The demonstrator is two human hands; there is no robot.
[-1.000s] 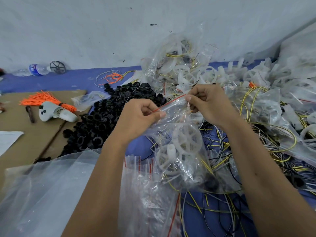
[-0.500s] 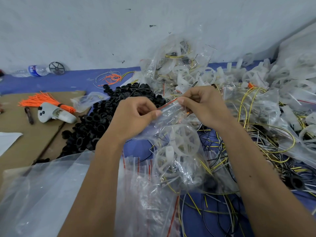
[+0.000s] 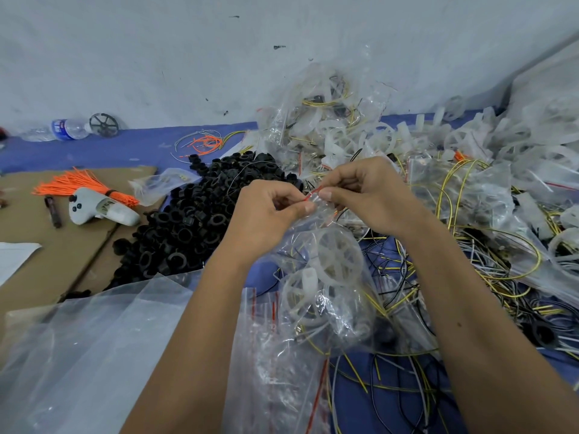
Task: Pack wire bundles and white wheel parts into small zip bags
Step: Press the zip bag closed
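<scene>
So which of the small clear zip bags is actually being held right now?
The clear zip bag with white spoked wheels inside, pinched at its red strip by the left hand and right hand. The flat empty bags below lie untouched.

A scuffed pale wall (image 3: 188,57) behind a blue-covered surface (image 3: 125,148).

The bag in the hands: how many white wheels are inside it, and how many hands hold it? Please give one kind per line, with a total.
White wheels in the bag: 2
Hands on its red zip: 2, left hand and right hand
Total: 4
</scene>
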